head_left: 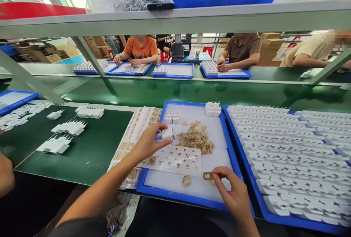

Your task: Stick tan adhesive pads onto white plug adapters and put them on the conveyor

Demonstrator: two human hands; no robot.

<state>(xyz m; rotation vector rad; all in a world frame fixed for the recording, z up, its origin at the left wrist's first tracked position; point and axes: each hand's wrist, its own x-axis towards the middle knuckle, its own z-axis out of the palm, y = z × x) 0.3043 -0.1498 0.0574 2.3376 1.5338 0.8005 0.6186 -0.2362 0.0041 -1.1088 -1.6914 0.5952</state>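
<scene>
My left hand (153, 138) is closed round a white charger plug (168, 133), held above the blue-rimmed tray (156, 192). Between the thumb and forefinger of my right hand (231, 187) is a small tan sticker (207, 176) with cut-out slots. Below my left hand lies a white sticker sheet (189, 160) with rows of cut-outs and a few tan pieces on it. A heap of tan scraps (196, 136) sits behind the sheet. One tan ring-shaped scrap (187, 181) lies near the front of the tray. More white charger plugs (212, 109) stand at the tray's back corner.
At right, a second blue tray (260, 200) is filled with rows of white chargers. More sticker sheets (128, 134) lie left of my tray. Several chargers (59, 144) rest on the green table. An overhead shelf (192, 18) crosses above; people work on the far side.
</scene>
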